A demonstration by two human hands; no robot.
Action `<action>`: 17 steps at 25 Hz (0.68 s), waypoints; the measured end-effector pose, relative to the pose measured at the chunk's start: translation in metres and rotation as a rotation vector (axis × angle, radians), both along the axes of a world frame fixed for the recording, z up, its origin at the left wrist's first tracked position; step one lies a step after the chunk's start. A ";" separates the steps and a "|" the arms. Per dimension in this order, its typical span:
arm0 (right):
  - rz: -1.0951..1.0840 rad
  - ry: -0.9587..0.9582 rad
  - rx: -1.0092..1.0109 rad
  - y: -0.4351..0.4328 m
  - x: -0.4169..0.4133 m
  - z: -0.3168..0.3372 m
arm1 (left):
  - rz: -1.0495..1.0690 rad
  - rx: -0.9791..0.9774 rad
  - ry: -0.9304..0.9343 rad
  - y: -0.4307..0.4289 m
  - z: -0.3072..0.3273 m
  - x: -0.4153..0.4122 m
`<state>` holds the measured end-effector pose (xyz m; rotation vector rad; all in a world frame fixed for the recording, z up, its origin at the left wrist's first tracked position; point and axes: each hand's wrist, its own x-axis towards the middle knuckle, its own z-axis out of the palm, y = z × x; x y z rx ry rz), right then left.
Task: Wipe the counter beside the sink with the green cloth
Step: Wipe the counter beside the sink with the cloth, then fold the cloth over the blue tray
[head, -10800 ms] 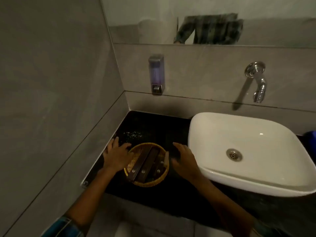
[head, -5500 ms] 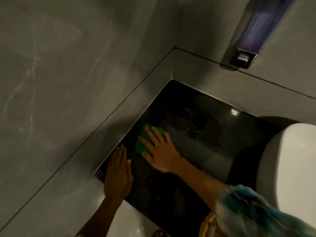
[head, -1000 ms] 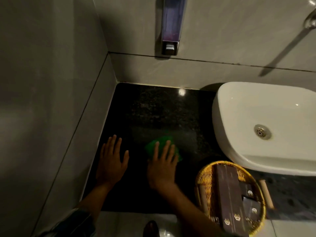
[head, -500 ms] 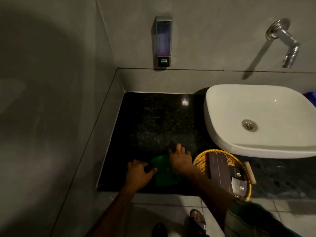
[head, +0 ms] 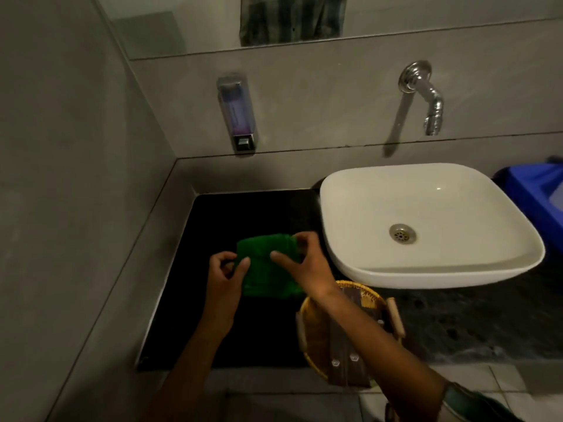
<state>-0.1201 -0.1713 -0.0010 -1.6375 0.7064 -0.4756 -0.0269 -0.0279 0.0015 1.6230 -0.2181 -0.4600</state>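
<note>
No writing can be read anywhere. On the left, one black counter [head: 243,336] fills the corner, with one soap dispenser [head: 236,112] on the far wall. Above the counter the left hand [head: 225,274] pinches the left edge of the single green cloth [head: 265,269], thumb and fingers curled; the right hand [head: 306,261] grips its right side, forearm crossing one wicker basket [head: 316,333] at the near edge. Rightward sit one white sink [head: 426,269], one chrome tap [head: 426,95] and a blue object [head: 536,190].
</note>
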 end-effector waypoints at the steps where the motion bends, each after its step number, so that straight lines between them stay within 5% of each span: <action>1: -0.049 -0.058 0.041 -0.022 -0.014 0.010 | -0.006 -0.014 -0.004 -0.026 0.010 -0.015; 7: -0.190 -0.148 -0.192 -0.199 -0.159 0.049 | -0.391 -0.027 -0.117 -0.218 0.055 -0.130; 11: -0.524 0.061 -0.356 -0.312 -0.271 0.044 | -0.665 0.193 -0.458 -0.354 0.055 -0.221; 17: -0.781 0.334 -0.284 -0.403 -0.395 0.013 | -0.840 0.294 -0.577 -0.481 0.022 -0.353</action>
